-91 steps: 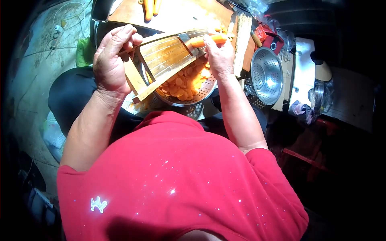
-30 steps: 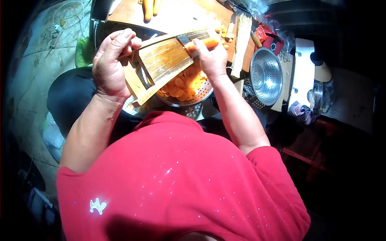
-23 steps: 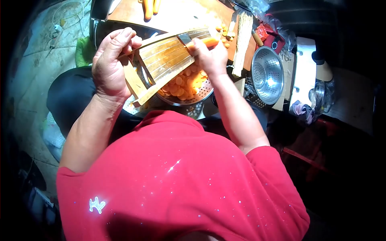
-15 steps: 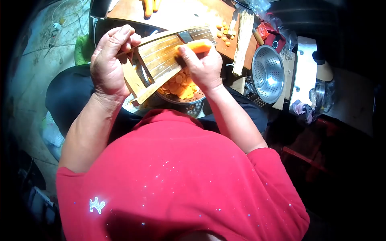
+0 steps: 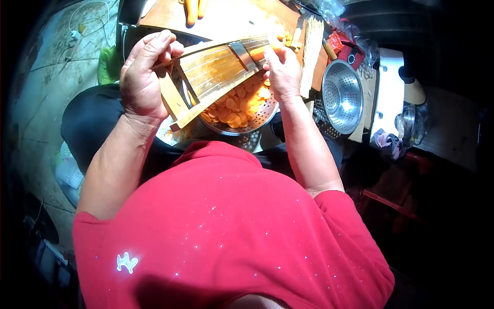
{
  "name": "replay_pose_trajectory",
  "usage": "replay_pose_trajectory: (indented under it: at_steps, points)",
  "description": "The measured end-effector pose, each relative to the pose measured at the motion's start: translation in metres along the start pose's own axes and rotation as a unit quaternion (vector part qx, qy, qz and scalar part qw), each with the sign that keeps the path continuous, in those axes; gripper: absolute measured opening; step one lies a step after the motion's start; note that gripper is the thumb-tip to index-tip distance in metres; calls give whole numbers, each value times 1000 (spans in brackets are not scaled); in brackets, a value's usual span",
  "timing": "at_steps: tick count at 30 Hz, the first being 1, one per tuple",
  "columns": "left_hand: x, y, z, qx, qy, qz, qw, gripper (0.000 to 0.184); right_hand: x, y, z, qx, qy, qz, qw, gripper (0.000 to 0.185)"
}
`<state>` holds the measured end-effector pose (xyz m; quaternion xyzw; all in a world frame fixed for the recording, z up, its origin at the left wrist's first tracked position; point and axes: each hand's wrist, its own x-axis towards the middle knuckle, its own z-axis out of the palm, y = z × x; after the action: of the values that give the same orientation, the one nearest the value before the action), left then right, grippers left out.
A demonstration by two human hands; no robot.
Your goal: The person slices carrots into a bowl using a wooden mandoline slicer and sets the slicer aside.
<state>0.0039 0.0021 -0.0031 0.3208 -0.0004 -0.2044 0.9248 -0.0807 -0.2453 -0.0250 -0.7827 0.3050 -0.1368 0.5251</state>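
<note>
My left hand (image 5: 145,74) is closed around the near left end of a wooden mandoline slicer (image 5: 208,72), which slants up to the right. A dark metal blade (image 5: 242,55) crosses its upper part. At the far right end, beyond the blade, my right hand (image 5: 284,69) grips a carrot (image 5: 260,52) lying against the board; the fingers cover part of it. Beneath the slicer, many round carrot slices (image 5: 236,108) lie heaped in a metal colander (image 5: 270,110).
Whole carrots (image 5: 192,11) and cut pieces lie on a brown board (image 5: 159,18) ahead. To the right are a straw whisk broom (image 5: 312,44), a second metal colander (image 5: 343,95) and a white panel (image 5: 389,92). A green bag (image 5: 107,64) sits at left.
My right hand has slid the carrot up and to the right along the slicer, past the blade. More of the slices in the colander show. My left hand keeps its hold.
</note>
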Motion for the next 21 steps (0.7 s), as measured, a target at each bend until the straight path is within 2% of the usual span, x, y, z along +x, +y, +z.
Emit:
replay_pose_trajectory:
  at_steps: [1, 5, 9, 14, 18, 21]
  points:
    - [0, 0, 0, 0, -1, -1, 1000, 14, -1, -2, -3, 44, -4, 30, 999, 27]
    - [2, 0, 0, 3, -4, 3, 1000, 14, 11, 3, -5, -31, -18, -40, 999, 24]
    - [2, 0, 1, 8, 7, 1, 1000, 14, 22, 6, -4, -37, -13, -8, 999, 24]
    - [3, 0, 0, 6, -6, 4, 1000, 14, 22, 6, -7, -102, 21, -54, 993, 25]
    - [3, 1, 3, 0, -7, 1, 1000, 14, 19, -1, -7, -47, 12, -23, 999, 22]
    - [2, 1, 4, 2, 5, -2, 1000, 14, -9, -29, 4, -31, -38, -59, 997, 19]
